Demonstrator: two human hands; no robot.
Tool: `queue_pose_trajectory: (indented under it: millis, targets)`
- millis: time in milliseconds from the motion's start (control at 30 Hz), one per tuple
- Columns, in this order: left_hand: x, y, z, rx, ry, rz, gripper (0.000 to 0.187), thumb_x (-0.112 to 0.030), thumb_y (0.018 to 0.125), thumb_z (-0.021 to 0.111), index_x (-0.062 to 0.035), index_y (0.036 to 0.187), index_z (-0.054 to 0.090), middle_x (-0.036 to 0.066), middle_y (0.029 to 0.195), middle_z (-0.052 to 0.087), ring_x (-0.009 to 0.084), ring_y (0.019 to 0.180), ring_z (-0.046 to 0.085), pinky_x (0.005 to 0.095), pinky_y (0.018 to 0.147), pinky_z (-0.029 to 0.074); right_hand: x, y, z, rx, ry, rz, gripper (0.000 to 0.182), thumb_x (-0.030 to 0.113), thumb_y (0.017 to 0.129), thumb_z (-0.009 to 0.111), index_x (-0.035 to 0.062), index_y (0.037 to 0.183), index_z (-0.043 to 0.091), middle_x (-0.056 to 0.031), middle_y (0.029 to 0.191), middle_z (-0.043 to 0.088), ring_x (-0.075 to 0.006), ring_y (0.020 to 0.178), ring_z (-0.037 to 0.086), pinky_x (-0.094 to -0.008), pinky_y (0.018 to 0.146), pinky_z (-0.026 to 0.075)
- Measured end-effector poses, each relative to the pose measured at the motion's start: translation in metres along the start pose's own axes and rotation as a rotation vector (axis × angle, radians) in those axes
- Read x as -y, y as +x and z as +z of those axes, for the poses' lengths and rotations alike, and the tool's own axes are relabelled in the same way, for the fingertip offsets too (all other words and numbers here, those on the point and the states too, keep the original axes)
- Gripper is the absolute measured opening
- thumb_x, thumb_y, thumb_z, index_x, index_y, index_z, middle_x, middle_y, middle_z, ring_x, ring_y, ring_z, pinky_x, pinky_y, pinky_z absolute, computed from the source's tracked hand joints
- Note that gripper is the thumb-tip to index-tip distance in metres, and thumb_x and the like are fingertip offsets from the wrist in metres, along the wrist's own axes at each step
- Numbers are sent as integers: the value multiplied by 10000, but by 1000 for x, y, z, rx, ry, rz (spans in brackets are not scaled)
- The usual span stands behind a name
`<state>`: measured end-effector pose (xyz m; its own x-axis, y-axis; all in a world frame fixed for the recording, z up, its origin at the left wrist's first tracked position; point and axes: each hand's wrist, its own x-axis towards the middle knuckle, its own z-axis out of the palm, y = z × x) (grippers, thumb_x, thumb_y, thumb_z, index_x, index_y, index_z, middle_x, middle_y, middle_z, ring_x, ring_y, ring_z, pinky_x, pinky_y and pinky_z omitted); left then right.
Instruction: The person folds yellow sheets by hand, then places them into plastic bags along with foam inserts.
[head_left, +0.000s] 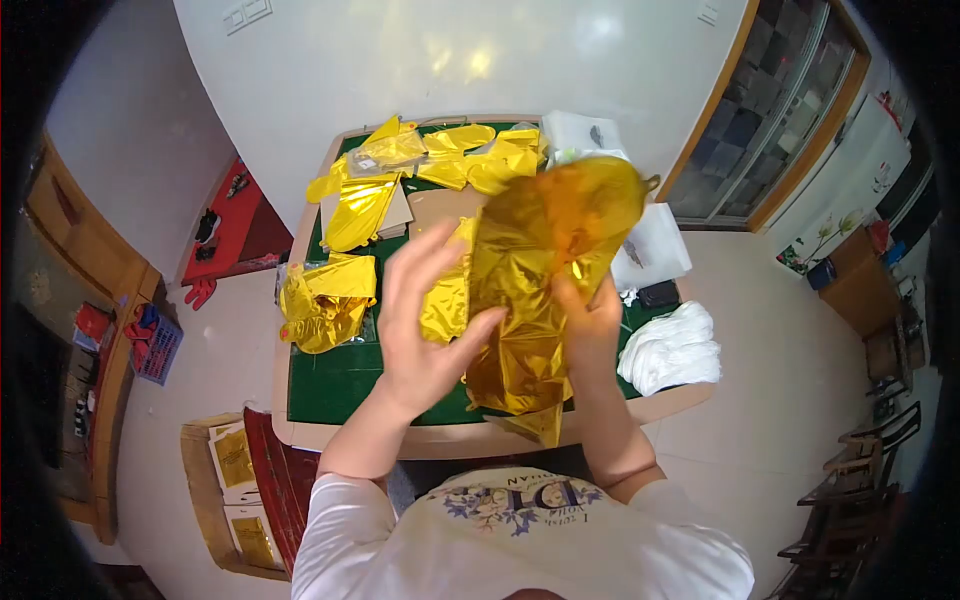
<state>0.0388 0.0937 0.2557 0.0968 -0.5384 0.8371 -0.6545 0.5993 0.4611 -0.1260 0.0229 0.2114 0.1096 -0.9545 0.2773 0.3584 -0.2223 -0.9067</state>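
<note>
A large, crinkled gold foil balloon [525, 300], flat and uninflated, is held up over the green-topped table. My right hand [592, 325] pinches it at its right side, thumb and fingers closed on the foil. My left hand [425, 320] is at its left edge with fingers spread and thumb pointing toward the foil; it is slightly blurred. Behind that hand, another piece of gold foil [445, 305] lies on the table. More gold foil balloons [365, 210] lie at the back left, and a bunched gold foil balloon [330, 305] rests at the left side.
The table [330, 400] stands against a white wall. On its right are clear plastic bags [655, 250], a small black object [658, 294] and a bundle of white string [675, 350]. An open cardboard box [200, 465] with gold packets sits on the floor beside a dark red seat [280, 480].
</note>
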Motion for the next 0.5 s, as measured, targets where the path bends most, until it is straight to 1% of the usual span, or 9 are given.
queue_pose_trajectory:
  millis: [100, 167, 200, 233, 267, 300, 367, 400, 500]
  targets:
    - [14, -31, 9, 174, -420, -517, 768, 36, 654, 784, -27, 1334, 433, 122, 1370, 436, 245, 1257, 455, 376, 1076, 339, 11, 10, -10, -2, 316, 84, 298, 17, 901, 556, -2, 1194, 508, -78, 1046, 630, -167, 919, 623, -298, 821, 497]
    - [15, -59, 16, 521, -409, -701, 771, 25, 685, 806, -22, 1356, 428, 74, 1247, 534, 153, 1127, 517, 314, 963, 431, 10, 20, -19, -41, 339, 98, 257, 33, 902, 562, 1, 1154, 528, -84, 1037, 635, -171, 899, 632, -302, 802, 504]
    - [21, -76, 24, 612, -535, -848, 625, 3, 755, 773, -14, 1310, 485, 36, 1118, 609, 114, 1024, 561, 286, 879, 474, 11, 25, -24, -55, 254, 132, 264, 37, 905, 554, 2, 1165, 526, -83, 1040, 635, -169, 897, 630, -302, 800, 502]
    - [20, -92, 35, 513, -852, -990, 455, -46, 817, 733, 12, 1231, 556, 16, 977, 655, 95, 922, 594, 267, 824, 486, 10, 30, -27, -71, 170, 165, 271, 40, 909, 547, 4, 1176, 524, -81, 1042, 634, -167, 896, 629, -302, 798, 501]
    - [27, -105, 41, 589, -706, -1050, 278, -95, 858, 699, 26, 1098, 625, 32, 896, 667, 94, 842, 605, 264, 761, 489, -3, 36, -32, -64, 139, 181, 324, 76, 906, 565, 7, 1217, 508, -82, 1047, 634, -169, 897, 628, -290, 792, 494]
    - [32, -117, 49, 587, -708, -1056, 278, -95, 858, 699, 26, 1098, 625, 32, 896, 667, 94, 842, 605, 264, 761, 489, -20, 40, -41, -64, 136, 187, 324, 76, 906, 565, 7, 1217, 508, -82, 1047, 634, -169, 897, 628, -290, 792, 494]
    - [48, -138, 64, 328, -829, -1345, 191, -122, 879, 676, 23, 1000, 645, 37, 856, 671, 108, 765, 609, 263, 707, 483, -46, 48, -60, 175, -230, 404, 399, 113, 889, 600, 5, 1255, 485, -75, 1055, 636, -169, 899, 622, -289, 774, 492]
    - [66, -156, 73, 235, -889, -1282, 158, -124, 880, 671, 11, 959, 645, 48, 873, 670, 121, 745, 610, 273, 681, 483, -49, 44, -66, 307, -338, 472, 572, 183, 849, 676, 38, 1348, 438, -72, 1131, 625, -129, 909, 600, -288, 796, 481]
    - [85, -170, 85, 23, -870, -1384, 154, -116, 883, 662, 37, 898, 658, 37, 799, 663, 101, 709, 594, 248, 650, 466, -74, 21, -82, 420, -551, 705, 685, 193, 820, 703, 119, 1420, 381, -128, 1093, 638, -137, 796, 591, -272, 663, 484]
